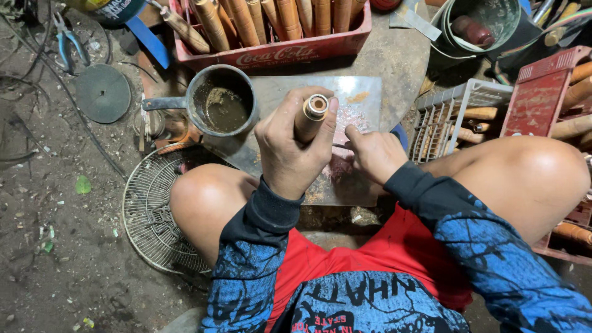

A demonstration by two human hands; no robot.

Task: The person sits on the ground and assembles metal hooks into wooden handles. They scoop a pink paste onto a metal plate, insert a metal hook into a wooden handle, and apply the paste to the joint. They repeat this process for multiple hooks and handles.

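Note:
My left hand (288, 145) grips a brown wooden handle (310, 117) upright, its metal-ringed hollow end facing up. My right hand (374, 154) sits just to the right of it, pinching a thin dark tool (341, 147) whose tip lies over a reddish paste (345, 123) on a shiny metal plate (370, 92). Both hands hover above the plate, between my bare knees. A dented metal saucepan (222, 102) with brownish liquid stands on the plate's left corner.
A red plastic crate (277, 55) full of similar wooden handles stands behind the plate. White and red crates (536, 105) with more handles sit at the right. A fan grille (151, 209) lies by my left knee. Pliers (66, 40), a grey disc (102, 92) and cables lie on the dirt floor.

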